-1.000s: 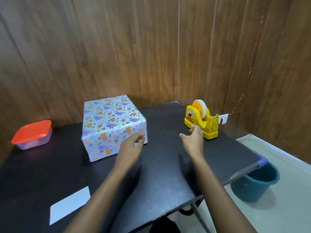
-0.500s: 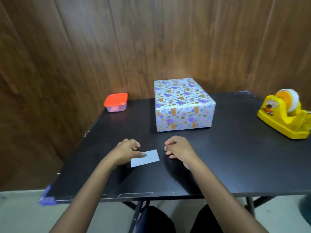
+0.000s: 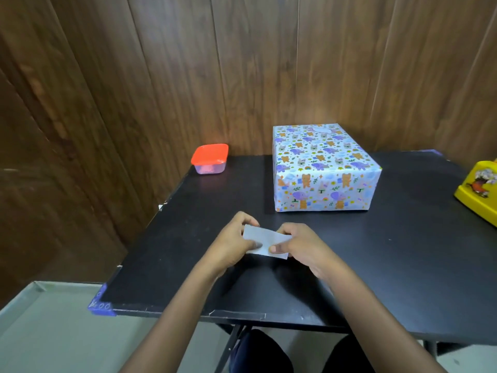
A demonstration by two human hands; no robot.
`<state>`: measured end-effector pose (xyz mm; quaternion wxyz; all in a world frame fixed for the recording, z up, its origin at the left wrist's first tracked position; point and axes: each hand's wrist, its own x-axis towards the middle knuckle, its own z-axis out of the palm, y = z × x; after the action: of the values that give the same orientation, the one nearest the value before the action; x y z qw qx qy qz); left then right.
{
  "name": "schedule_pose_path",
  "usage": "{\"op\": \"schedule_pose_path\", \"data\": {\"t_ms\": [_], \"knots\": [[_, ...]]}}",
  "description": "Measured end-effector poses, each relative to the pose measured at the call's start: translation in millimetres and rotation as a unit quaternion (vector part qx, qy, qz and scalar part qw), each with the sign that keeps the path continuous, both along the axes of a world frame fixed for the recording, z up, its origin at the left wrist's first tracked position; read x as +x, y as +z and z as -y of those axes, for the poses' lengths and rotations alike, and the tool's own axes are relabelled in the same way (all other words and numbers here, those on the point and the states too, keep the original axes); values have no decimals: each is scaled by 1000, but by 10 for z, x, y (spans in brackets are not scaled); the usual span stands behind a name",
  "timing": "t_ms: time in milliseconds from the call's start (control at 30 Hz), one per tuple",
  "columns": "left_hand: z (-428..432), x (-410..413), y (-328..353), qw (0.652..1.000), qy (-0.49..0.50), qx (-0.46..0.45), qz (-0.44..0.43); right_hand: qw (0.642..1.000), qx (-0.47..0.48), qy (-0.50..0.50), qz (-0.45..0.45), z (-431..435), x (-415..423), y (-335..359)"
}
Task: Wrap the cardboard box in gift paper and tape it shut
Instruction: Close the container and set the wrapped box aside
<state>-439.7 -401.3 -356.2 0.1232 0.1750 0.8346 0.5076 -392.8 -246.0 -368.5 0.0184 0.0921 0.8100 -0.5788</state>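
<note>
Now the gift-wrapped cardboard box (image 3: 322, 168) sits at the back of the counter (image 3: 403, 265) while my left grip (image 3: 231, 246) and right grip (image 3: 304, 249) pinch a white paper slip (image 3: 265, 239) near me, which I judge needs taping on next.

head-worn view, looking forward and down, close over black table (image 3: 403, 278), facing wood-panelled wall (image 3: 242, 63)

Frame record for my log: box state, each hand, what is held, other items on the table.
box: wrapped box, visible faces covered in patterned paper, standing on the black table, no hand on it
left: left hand pinches the left end of the white paper slip
right: right hand pinches its right end
other items: red-lidded container at the far left corner; yellow tape dispenser at the right, partly out of frame
</note>
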Motion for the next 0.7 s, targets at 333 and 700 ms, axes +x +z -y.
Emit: {"op": "schedule_pose_path", "data": {"t_ms": [333,700], "knots": [[-486,-91,466,956,55,0,-288,986,-99,-50,-120,-326,-118,572],[-881,-560,1092,972,39,226,44,971,-207,-108,-54,-667,-467,1217]]}}
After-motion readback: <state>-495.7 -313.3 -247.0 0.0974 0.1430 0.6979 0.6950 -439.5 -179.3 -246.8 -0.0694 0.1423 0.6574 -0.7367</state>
